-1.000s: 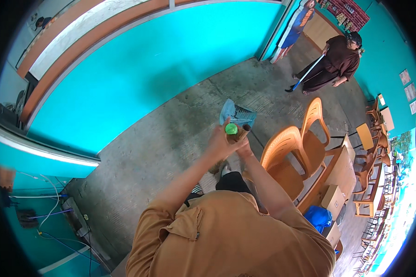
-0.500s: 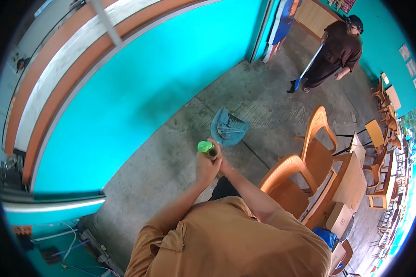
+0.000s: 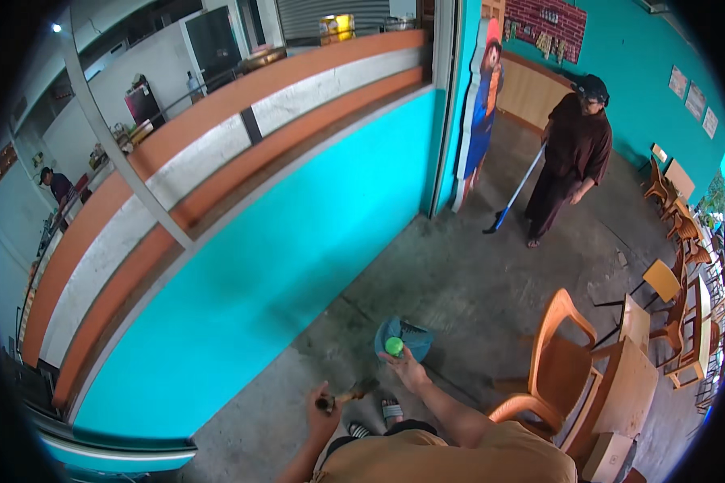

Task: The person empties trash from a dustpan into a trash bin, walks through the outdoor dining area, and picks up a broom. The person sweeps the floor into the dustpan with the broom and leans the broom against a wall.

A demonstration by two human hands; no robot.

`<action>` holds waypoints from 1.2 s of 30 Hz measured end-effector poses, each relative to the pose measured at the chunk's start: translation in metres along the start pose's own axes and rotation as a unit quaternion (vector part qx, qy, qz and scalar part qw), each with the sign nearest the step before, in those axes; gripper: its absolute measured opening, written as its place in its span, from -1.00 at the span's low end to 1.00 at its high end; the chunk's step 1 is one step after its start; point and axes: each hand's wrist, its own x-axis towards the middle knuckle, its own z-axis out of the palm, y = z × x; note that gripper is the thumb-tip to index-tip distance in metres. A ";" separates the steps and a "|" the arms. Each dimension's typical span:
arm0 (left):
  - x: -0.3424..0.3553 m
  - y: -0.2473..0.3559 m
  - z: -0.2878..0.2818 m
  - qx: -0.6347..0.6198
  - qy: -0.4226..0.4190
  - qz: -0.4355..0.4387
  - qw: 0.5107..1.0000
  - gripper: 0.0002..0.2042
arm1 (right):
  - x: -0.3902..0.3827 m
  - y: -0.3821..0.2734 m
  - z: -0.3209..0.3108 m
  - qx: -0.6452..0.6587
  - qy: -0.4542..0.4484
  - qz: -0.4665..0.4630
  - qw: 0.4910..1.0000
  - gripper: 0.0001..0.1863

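Observation:
My right hand (image 3: pixel 409 372) reaches forward with its fingers around a small, bright green round thing (image 3: pixel 394 347). Beyond it, on the floor, lies a blue, open-mouthed container (image 3: pixel 424 342), partly hidden by that hand. My left hand (image 3: pixel 322 412), lower and to the left, is closed around a dark thing with a round end (image 3: pixel 324 402). A brownish, blurred length (image 3: pixel 353 394) runs from beside this hand toward the right. Whether it is part of the held thing, I cannot tell. My two hands are apart.
A turquoise half-wall (image 3: pixel 298 266) with an orange-and-white ledge runs along the left. Wooden chairs (image 3: pixel 564 354) and a table (image 3: pixel 620 386) stand on the right. Farther off, a person (image 3: pixel 576 153) in dark clothes holds a long-handled blue tool (image 3: pixel 517 189). Another person (image 3: pixel 56 183) is beyond the ledge.
My hands, together before, have separated: the right moved ahead with the green thing, the left moved left with the dark one. The view has tilted up, showing more beyond the ledge.

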 end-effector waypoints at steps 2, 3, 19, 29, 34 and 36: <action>0.009 -0.010 -0.009 -0.008 0.004 -0.024 1.000 -0.49 | 0.019 -0.010 -0.011 0.055 0.035 -0.004 0.998 -0.42; 0.009 -0.017 -0.012 -0.026 0.037 -0.027 0.999 -0.53 | 0.032 -0.010 -0.016 0.041 0.040 -0.018 0.998 -0.42; 0.063 -0.082 -0.052 -0.011 0.201 -0.219 0.955 -0.80 | 0.180 -0.154 -0.189 0.078 0.225 0.061 0.969 -0.50; 0.087 -0.025 -0.023 0.052 0.330 -0.326 0.884 -0.79 | 0.289 -0.222 -0.323 0.063 0.267 0.178 0.945 -0.47; 0.108 -0.006 0.001 0.080 0.362 -0.358 0.857 -0.79 | 0.313 -0.248 -0.382 0.114 0.247 0.160 0.949 -0.49; 0.101 -0.008 -0.001 0.079 0.364 -0.355 0.858 -0.80 | 0.322 -0.254 -0.381 0.148 0.274 0.154 0.938 -0.48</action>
